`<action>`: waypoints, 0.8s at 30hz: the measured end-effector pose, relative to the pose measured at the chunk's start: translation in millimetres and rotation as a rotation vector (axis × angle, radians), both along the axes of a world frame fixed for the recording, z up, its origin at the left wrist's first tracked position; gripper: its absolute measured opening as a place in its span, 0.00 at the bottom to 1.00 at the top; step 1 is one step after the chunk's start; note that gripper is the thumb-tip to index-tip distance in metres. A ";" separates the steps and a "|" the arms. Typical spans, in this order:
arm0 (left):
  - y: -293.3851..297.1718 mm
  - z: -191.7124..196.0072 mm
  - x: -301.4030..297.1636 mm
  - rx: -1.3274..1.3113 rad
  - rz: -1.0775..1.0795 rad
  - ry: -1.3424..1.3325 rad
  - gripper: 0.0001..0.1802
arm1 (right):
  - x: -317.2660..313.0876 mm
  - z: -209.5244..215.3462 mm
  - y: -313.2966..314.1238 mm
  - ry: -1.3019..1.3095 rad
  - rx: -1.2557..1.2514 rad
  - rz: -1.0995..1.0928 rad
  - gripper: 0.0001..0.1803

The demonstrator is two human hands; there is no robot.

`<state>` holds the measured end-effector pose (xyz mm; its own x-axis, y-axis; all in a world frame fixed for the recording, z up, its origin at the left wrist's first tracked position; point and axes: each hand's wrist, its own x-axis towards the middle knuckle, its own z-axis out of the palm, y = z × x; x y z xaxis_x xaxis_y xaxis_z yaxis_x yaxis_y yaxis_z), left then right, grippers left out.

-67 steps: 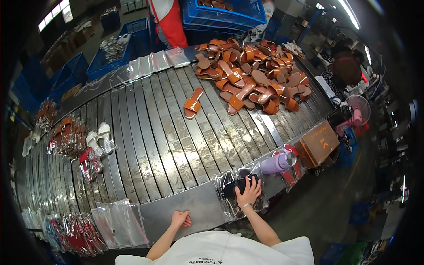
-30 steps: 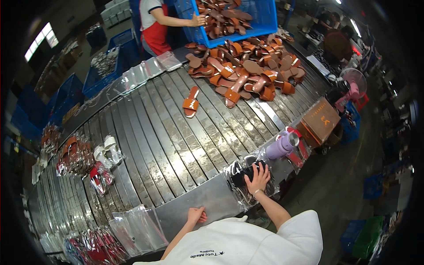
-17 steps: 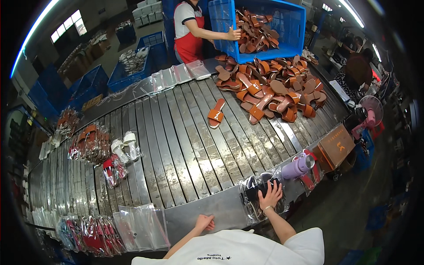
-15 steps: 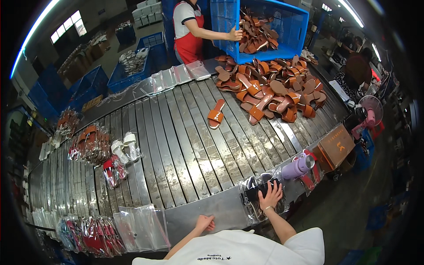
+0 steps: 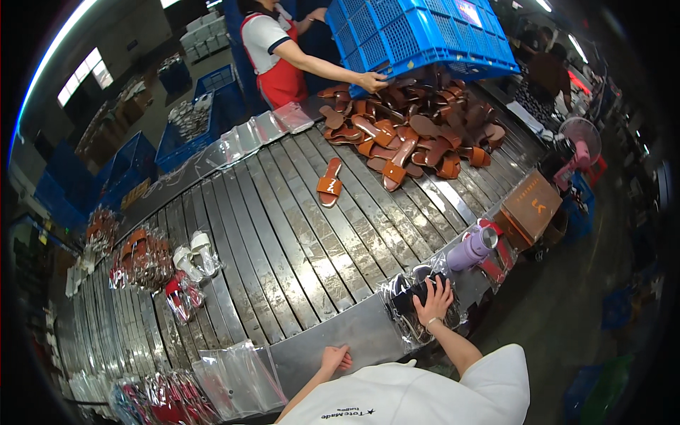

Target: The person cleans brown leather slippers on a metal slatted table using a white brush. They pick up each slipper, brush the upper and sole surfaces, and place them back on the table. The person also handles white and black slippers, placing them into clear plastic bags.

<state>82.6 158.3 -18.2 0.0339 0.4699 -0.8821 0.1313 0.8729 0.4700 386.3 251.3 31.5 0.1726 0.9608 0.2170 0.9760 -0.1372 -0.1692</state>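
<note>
My left hand [image 5: 337, 358] rests on the metal front edge of the slatted conveyor, its fingers curled in with nothing visible in them. My right hand [image 5: 434, 301] lies with fingers spread on dark sandals [image 5: 405, 300] in clear plastic bags at the front edge. Just past it stands a lilac bottle [image 5: 467, 253]. Left of my left hand are flat clear plastic bags [image 5: 237, 379]. A single brown sandal [image 5: 329, 184] lies alone on the slats, and a large pile of brown sandals [image 5: 418, 138] spreads behind it.
Across the conveyor, a co-worker in a red apron [image 5: 282, 67] holds a tipped blue crate [image 5: 418, 35] over the pile. Bagged brown sandals [image 5: 145, 262], white sandals [image 5: 197, 256] and red footwear [image 5: 183, 296] lie left. A brown box [image 5: 531, 207] and pink fan [image 5: 581, 145] are right.
The co-worker has tipped the blue crate over, so its underside shows and its mouth faces the pile. My view has turned slightly; both my hands stay in the same places.
</note>
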 end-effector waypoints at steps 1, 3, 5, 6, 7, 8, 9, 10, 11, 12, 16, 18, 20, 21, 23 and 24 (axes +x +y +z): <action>-0.4 -0.9 0.3 0.000 0.003 0.000 0.21 | 0.8 -0.5 -0.1 0.004 0.005 0.000 0.33; -1.1 -3.4 0.8 -0.001 0.008 0.000 0.21 | 1.4 0.2 0.4 0.021 -0.006 -0.008 0.33; -1.1 -3.3 1.7 0.013 0.006 -0.003 0.21 | 3.3 -0.5 0.4 0.030 0.007 0.003 0.34; -0.9 -3.2 1.4 0.019 0.005 -0.005 0.21 | 3.6 0.4 0.1 0.027 0.004 0.005 0.34; -1.2 -2.6 1.6 0.020 0.002 -0.002 0.22 | 4.2 0.3 0.3 0.021 0.004 0.008 0.34; -0.9 -2.3 1.7 0.021 0.001 0.000 0.22 | 3.8 1.1 0.1 0.020 0.003 0.006 0.34; -0.4 -2.0 1.8 0.022 0.000 0.001 0.22 | 3.2 1.6 -0.1 0.018 0.003 0.005 0.34; 0.5 -0.1 3.0 0.019 -0.001 0.004 0.22 | 4.1 0.0 0.2 0.020 -0.002 0.002 0.34; 1.5 2.7 4.2 0.016 -0.001 0.007 0.22 | 5.0 -0.6 -0.5 0.021 0.000 -0.002 0.34; 1.7 4.2 5.2 0.013 0.000 0.009 0.22 | 5.8 -0.9 -1.6 0.022 0.001 -0.006 0.34; 0.9 0.6 4.3 0.021 -0.001 0.030 0.21 | 5.2 1.2 -0.2 0.021 -0.003 -0.002 0.34; 1.4 1.2 5.6 0.022 0.006 0.037 0.21 | 5.4 1.2 -1.0 0.024 -0.005 0.000 0.34; 2.2 1.5 5.5 0.017 0.006 0.033 0.21 | 5.3 1.7 -0.9 0.023 -0.006 0.001 0.34; 2.0 1.3 5.5 0.015 0.007 0.031 0.21 | 5.3 1.7 -1.0 0.022 -0.007 0.002 0.34; 1.3 -3.0 4.1 0.008 0.012 0.020 0.21 | 4.8 1.1 -0.7 0.018 0.001 0.003 0.34; 0.7 -5.2 3.5 0.005 0.016 0.015 0.21 | 4.8 0.8 -0.7 0.016 0.005 0.005 0.34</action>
